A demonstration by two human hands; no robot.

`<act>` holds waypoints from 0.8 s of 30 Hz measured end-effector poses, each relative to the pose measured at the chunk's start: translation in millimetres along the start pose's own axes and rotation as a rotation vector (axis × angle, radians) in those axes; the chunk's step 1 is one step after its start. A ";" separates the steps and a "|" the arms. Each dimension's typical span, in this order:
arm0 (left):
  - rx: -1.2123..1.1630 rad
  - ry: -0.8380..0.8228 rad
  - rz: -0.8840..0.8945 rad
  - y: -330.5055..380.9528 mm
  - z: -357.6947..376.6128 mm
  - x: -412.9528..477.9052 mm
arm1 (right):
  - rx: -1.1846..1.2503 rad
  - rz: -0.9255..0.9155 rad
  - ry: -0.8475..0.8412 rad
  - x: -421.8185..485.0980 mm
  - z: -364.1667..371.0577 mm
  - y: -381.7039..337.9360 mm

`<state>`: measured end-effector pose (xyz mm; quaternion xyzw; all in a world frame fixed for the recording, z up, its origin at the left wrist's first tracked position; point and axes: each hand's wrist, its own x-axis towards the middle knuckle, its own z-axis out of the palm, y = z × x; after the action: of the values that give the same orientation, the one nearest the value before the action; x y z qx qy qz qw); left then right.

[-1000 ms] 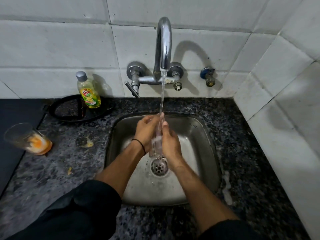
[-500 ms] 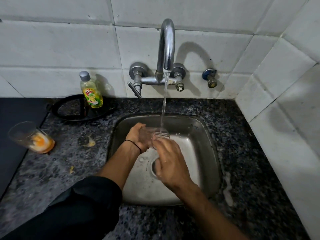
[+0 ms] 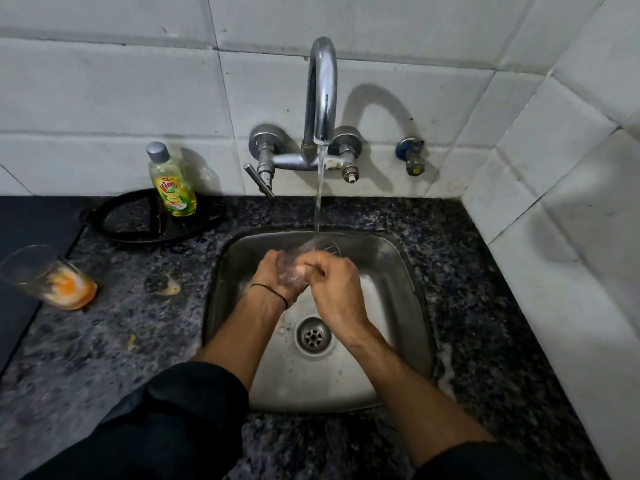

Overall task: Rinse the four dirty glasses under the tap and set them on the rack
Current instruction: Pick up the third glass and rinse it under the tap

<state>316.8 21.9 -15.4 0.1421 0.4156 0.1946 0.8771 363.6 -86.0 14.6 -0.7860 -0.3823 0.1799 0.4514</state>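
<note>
At the left edge of the worktop a dirty glass (image 3: 45, 277) waits, smeared orange inside. It seems to lean with its mouth toward the back left, partly on a dark mat (image 3: 31, 230). Behind it, near the back wall, a yellow bottle (image 3: 172, 181) stands on a black ring stand (image 3: 138, 233). Its label reads "Vim"; the smaller print is too fine to read.

Over the sink (image 3: 408, 271), the left hand (image 3: 273, 275) is wrapped round the base end of a clear glass (image 3: 311, 249). The right hand (image 3: 332, 285) has its fingers curled against the glass's side nearer the rim. Whether any fingertip reaches inside is hard to tell.

The glass's long axis runs from the hands up and back toward the tap (image 3: 322, 91), mouth away from the person. The water stream (image 3: 318, 195) falls right at the rim. This looks like the rinsing step for this glass.

No rack is in view. The left hand is nearer the waiting glass, and the right is nearer the worktop's right side. A small valve (image 3: 412, 157) sits on the wall to the right of the tap.
</note>
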 end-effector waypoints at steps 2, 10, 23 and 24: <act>0.062 -0.169 0.017 -1.4 -2.9 -10.6 | -0.080 -0.045 0.091 6.3 -1.9 -0.6; 0.649 -0.465 -0.094 30.3 -38.8 -47.5 | 0.339 0.064 -0.180 48.1 -29.2 0.1; 1.047 -0.033 0.576 -0.4 -22.1 -55.9 | -0.056 0.114 -0.166 58.6 -19.7 -28.5; 0.888 -0.115 0.462 2.9 -27.0 -54.4 | -0.009 0.065 -0.200 58.0 -23.1 -23.3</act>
<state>263.4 1.9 5.8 0.6002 0.3671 0.1799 0.6875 405.1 -48.0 50.1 -0.7781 -0.4006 0.2705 0.4011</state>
